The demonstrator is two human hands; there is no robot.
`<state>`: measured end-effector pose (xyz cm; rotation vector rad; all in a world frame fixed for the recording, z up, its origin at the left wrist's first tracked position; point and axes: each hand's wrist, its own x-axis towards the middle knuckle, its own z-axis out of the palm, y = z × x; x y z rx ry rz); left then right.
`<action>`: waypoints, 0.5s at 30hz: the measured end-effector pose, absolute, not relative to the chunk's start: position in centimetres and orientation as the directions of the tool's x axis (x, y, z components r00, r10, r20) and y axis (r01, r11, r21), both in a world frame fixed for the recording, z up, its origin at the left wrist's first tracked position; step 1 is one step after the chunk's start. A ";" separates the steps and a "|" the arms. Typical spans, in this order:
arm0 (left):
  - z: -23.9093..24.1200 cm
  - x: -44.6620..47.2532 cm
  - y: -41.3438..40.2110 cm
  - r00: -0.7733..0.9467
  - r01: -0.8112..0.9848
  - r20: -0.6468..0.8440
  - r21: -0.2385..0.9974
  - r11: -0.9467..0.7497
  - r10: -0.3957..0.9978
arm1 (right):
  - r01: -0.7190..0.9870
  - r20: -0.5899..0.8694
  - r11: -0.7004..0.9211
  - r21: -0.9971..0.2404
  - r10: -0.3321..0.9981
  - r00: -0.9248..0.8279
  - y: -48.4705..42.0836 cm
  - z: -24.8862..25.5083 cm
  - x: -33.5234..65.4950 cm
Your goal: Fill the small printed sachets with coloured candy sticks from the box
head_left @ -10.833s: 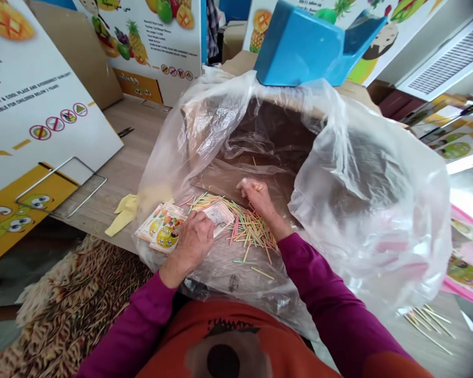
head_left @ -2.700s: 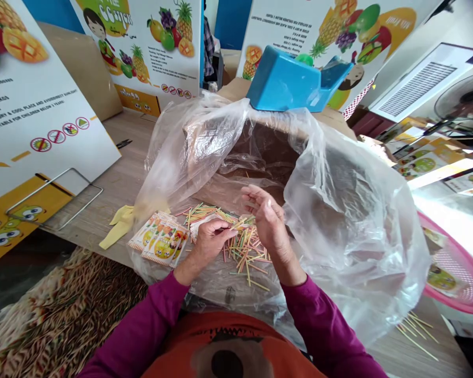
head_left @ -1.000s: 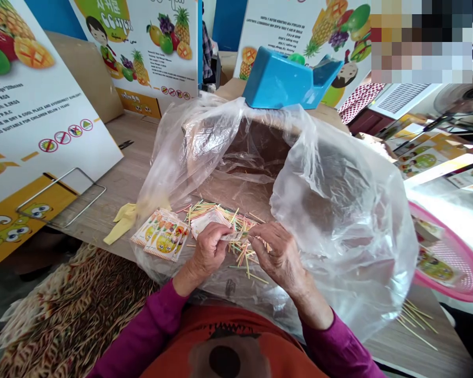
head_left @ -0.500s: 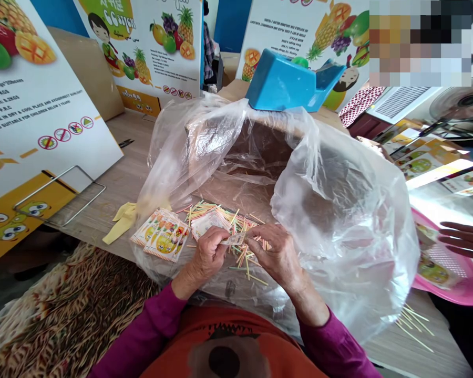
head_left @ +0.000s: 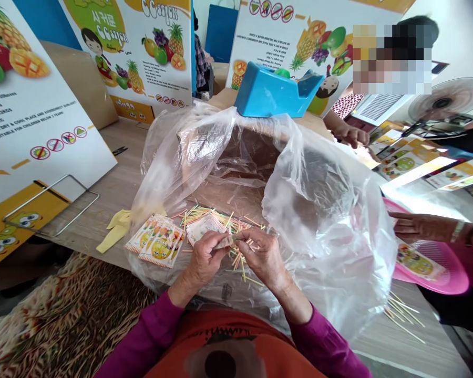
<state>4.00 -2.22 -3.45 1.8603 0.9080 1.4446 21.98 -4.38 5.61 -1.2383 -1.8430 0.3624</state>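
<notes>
My left hand (head_left: 205, 258) pinches a small printed candy packet (head_left: 223, 241) over the pile. The fingertips of my right hand (head_left: 263, 258) are closed at the packet's other end; fingers cover much of it. Beneath lie thin coloured candy sticks (head_left: 242, 262), spread on clear plastic at the mouth of a plastic-lined carton (head_left: 242, 188). A pale packet (head_left: 203, 224) rests on the sticks, just beyond my left hand. To the left, several yellow-and-orange packets (head_left: 162, 247) overlap in a fanned stack.
A blue tape dispenser (head_left: 274, 92) sits atop the carton. Printed boxes (head_left: 39, 110) stand at left and behind. A wire stand (head_left: 59, 202) and yellow finger cots (head_left: 116, 228) lie left. At right, another person's hand (head_left: 421, 227) reaches over a pink basket (head_left: 453, 268).
My hands have drawn closer together on the packet, which is now more covered and tilted. The other person's hand has moved in over the pink basket. The whole view has shifted slightly.
</notes>
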 end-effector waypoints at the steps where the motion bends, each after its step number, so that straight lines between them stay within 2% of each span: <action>1: -3.6 4.1 -2.2 0.177 0.151 0.561 0.796 -0.586 0.809 | 0.605 0.490 0.467 -0.645 0.860 -0.141 -4.4 5.5 21.9; 6: -3.9 3.9 -2.0 0.119 0.170 0.614 0.762 -0.625 0.780 | 0.632 0.527 0.516 -0.578 0.827 -0.194 -4.5 5.1 21.9; 10: -3.6 3.8 -1.8 0.108 0.150 0.601 0.778 -0.610 0.792 | 0.660 0.513 0.551 -0.510 0.811 -0.281 -4.3 5.0 22.5; 15: -3.4 4.0 -1.8 0.175 0.068 0.516 0.844 -0.533 0.839 | 0.556 0.435 0.587 -0.588 0.809 -0.394 -3.6 5.2 23.2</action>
